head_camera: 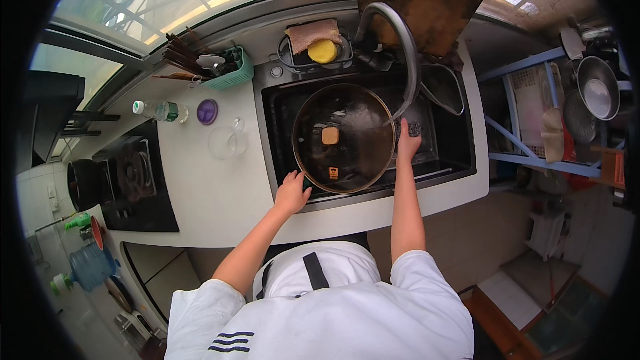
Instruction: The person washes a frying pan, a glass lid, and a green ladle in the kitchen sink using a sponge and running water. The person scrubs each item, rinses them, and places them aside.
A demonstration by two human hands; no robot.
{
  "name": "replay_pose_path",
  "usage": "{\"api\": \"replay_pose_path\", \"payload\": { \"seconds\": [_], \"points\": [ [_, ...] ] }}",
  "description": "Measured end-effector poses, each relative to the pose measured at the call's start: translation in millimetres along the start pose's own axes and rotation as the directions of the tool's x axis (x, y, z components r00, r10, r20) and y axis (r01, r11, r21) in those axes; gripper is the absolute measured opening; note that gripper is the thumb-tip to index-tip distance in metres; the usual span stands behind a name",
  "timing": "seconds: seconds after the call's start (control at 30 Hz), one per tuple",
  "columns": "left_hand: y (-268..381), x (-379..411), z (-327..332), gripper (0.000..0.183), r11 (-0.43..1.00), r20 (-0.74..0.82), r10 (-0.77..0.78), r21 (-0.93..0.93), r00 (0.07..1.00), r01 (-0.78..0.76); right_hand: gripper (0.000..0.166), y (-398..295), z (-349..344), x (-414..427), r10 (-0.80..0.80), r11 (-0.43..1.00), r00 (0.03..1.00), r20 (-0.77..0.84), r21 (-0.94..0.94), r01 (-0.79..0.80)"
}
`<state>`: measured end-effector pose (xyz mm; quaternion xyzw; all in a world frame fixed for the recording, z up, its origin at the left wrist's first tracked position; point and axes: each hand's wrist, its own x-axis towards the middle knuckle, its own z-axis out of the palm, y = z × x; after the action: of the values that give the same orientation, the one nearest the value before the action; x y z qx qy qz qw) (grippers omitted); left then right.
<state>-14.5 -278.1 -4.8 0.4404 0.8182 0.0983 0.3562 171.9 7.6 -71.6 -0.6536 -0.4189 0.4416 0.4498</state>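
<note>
A large round glass pot lid [350,155] with a metal rim and a square tan knob lies over the black sink [450,160]. Water runs onto its right side from the curved faucet [407,40]. My left hand [294,192] grips the lid's lower left rim, its fingers partly hidden by the edge. My right hand [409,144] is at the lid's right rim and holds a grey metal scouring pad [414,128].
Behind the sink, a wire caddy [301,67] holds a yellow sponge [322,51] and a pink cloth [312,35]. A wooden cutting board [425,5] leans behind the faucet. Leftward stand a green utensil basket [232,74], a plastic bottle [162,111], a glass pitcher [226,142] and a gas stove [135,175].
</note>
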Motion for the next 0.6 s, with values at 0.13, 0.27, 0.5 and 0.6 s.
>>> {"api": "replay_pose_path", "payload": {
  "seconds": [0.13,0.27,0.5,0.6],
  "points": [
    [-0.4,1.0,6.2,0.057,0.996,0.015,0.018,-0.087,1.000,-0.017,0.025,-56.8,-7.4,-47.1,-0.529,0.773,0.836,0.146,-0.323,0.546],
    [15.5,2.2,4.0,0.064,0.997,0.059,0.072,-0.030,0.996,-0.070,0.033,-64.8,-0.4,-97.0,-0.525,0.390,0.589,0.614,-0.442,0.808],
    [3.7,4.5,15.2,0.068,0.985,0.107,0.129,0.101,0.986,-0.140,0.074,-57.9,5.1,-98.7,-0.303,0.165,0.392,0.869,-0.357,0.920],
    [-16.3,4.3,28.6,0.067,0.995,0.117,0.082,0.043,0.990,-0.088,0.065,-65.4,16.6,-63.7,-0.436,0.281,0.562,0.703,-0.488,0.827]
  ]
}}
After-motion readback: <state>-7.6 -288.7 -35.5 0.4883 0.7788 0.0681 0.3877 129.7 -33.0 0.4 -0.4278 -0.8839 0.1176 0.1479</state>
